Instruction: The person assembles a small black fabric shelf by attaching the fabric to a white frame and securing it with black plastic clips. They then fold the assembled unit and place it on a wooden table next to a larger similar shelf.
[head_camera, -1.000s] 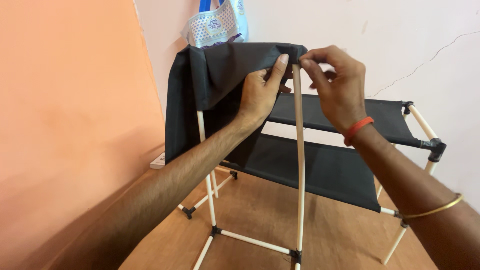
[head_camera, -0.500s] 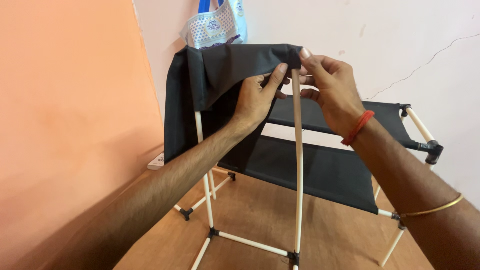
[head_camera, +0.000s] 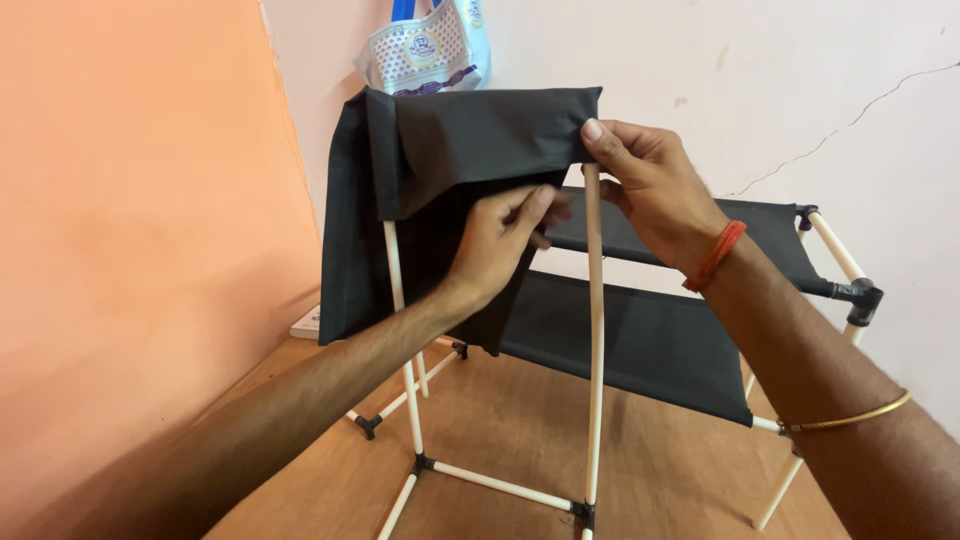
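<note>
Fitting a black fabric sheet (head_camera: 470, 140) over a white upright rod (head_camera: 594, 330) appears underway; its corner is pinched shut by the right hand (head_camera: 650, 185), while its underside is gripped by the left hand (head_camera: 500, 245). Steady downward tension seems needed.

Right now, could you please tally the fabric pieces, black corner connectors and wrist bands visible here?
Black fabric pieces: 3 (top sheet, middle shelf, lower shelf)
Black connectors: 6, first
Wrist bands: 2 (red thread, gold bangle)
Total: 11
</note>
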